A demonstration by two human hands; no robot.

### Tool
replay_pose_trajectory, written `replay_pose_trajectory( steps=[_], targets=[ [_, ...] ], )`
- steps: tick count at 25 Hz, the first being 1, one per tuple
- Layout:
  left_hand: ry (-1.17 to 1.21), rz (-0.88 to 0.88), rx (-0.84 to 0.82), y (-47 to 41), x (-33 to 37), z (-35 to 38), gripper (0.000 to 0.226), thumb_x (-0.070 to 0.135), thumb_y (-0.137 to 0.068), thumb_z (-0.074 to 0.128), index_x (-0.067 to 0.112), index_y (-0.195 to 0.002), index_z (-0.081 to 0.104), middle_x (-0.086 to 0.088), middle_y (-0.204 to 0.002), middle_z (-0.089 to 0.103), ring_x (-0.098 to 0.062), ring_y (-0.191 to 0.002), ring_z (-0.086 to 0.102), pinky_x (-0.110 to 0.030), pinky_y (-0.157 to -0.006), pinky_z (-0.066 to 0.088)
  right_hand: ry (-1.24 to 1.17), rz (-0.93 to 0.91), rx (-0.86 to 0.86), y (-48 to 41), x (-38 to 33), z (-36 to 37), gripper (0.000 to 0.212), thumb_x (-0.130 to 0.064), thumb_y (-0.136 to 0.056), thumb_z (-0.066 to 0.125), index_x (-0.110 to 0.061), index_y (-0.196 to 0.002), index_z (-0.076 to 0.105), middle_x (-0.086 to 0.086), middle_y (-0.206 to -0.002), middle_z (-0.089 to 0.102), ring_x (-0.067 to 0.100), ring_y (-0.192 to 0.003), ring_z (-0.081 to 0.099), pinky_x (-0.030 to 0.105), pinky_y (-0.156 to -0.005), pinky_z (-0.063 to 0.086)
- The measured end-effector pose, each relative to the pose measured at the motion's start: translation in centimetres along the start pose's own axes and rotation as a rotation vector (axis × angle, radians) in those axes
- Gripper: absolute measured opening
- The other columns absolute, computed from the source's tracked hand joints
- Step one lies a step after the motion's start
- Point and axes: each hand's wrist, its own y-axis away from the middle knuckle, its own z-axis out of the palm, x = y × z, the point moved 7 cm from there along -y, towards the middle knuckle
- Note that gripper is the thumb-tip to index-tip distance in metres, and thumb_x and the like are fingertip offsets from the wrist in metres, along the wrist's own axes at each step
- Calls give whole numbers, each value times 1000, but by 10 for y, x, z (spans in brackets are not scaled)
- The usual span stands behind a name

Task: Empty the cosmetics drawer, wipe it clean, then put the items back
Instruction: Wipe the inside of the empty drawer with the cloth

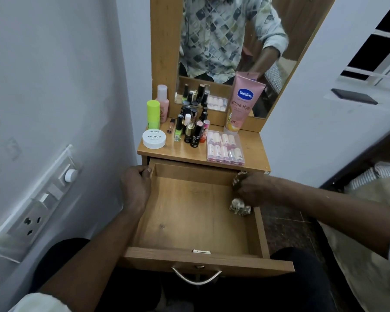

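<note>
The drawer (189,217) stands pulled out in the lower centre of the frame, its wooden floor bare, its metal handle (196,276) at the near edge. The left hand (135,188) sits at the drawer's far left corner with its fingers curled over the top of the left wall, gripping it. The right hand (252,190) is at the far right corner, fingers closed round a bunched, patterned cloth (240,207). One end of the cloth sticks up above the hand, and the other hangs below it against the inside of the right wall. The two hands are well apart, one at each side of the drawer.

Above the drawer, on the tabletop (254,152), stand the cosmetics. At the left are a white jar (154,138) marked nail polish, a green bottle (153,114) and a pink bottle (163,102). A cluster of small bottles (191,129) stands in the middle, with a clear case of tubes (225,147) to its right. A pink Vaseline tube (243,102) leans on the mirror (223,41) behind. At the left of the frame a switch panel (43,199) is fixed to the wall.
</note>
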Motion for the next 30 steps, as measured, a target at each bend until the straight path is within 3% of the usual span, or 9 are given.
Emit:
replay_pose_trajectory(
  steps=[5, 8, 10, 12, 15, 18, 21, 24, 30],
  targets=[
    [-19, -21, 6, -1, -4, -1, 25, 24, -97, 55, 15, -88, 77, -1, -80, 72, -19, -73, 65, -30, -64, 46, 90, -73, -19, 2, -15, 13, 24, -21, -98, 49, -12, -100, 71, 1, -89, 70, 16, -72, 62, 29, -69, 54],
    [-34, -11, 7, 1, -1, -1, 26, 21, -97, 55, 12, -86, 77, -1, -77, 71, -19, -71, 64, -27, -63, 40, -33, -264, 33, 27, -39, 19, 14, -34, -91, 52, -39, -84, 63, -14, -73, 55, 2, -58, 42, 27, -61, 51],
    [-11, 12, 11, 1, 1, -2, 25, 18, -96, 56, 9, -85, 77, -2, -77, 71, -20, -72, 64, -29, -64, 43, -16, -395, -73, 42, -55, 21, 11, -33, -86, 57, -27, -92, 62, -2, -93, 64, 14, -79, 57, 36, -79, 56],
    [-8, 14, 14, 1, 2, -2, 26, 17, -97, 56, 7, -86, 76, -5, -79, 72, -22, -73, 65, -33, -67, 47, -1, -379, -202, 39, -56, 32, 28, -21, -89, 58, -16, -117, 60, 7, -113, 64, 23, -106, 60, 36, -92, 53],
    [-19, 10, 17, 0, 2, -1, 25, 18, -97, 55, 7, -91, 77, -1, -80, 71, -19, -75, 64, -30, -69, 44, -271, -387, 2, 27, -41, 11, 38, -14, -93, 60, -15, -131, 59, 2, -121, 67, 17, -111, 62, 32, -94, 52],
    [-26, -2, 13, -1, 0, 0, 24, 20, -97, 55, 9, -99, 77, 1, -86, 71, -17, -80, 65, -30, -76, 49, -768, -315, 235, 15, -11, -10, 14, -16, -92, 66, -12, -105, 66, -16, -88, 65, -4, -74, 59, 14, -70, 45],
    [-30, -4, 1, 0, 2, -1, 24, 21, -97, 55, 11, -97, 77, 2, -84, 72, -14, -79, 66, -28, -75, 50, -1145, -411, 24, 10, -33, 0, 14, -14, -90, 70, -16, -102, 65, -7, -91, 73, 4, -81, 68, 26, -71, 55],
    [-9, -16, 9, 2, 4, -2, 22, 19, -96, 57, 10, -99, 77, 5, -84, 69, -7, -75, 63, -23, -72, 49, -1052, -527, -67, 3, -63, 23, 32, -12, -88, 72, -10, -118, 61, 3, -112, 70, 19, -101, 68, 44, -87, 56],
    [116, -131, 4, 2, -6, 0, 18, 21, -94, 60, 18, -96, 78, 10, -84, 73, -3, -78, 68, -22, -71, 53, -1264, -595, 105, -21, -81, 12, 15, -8, -89, 72, -7, -104, 71, 5, -103, 74, 19, -94, 70, 40, -82, 57]
  ],
)
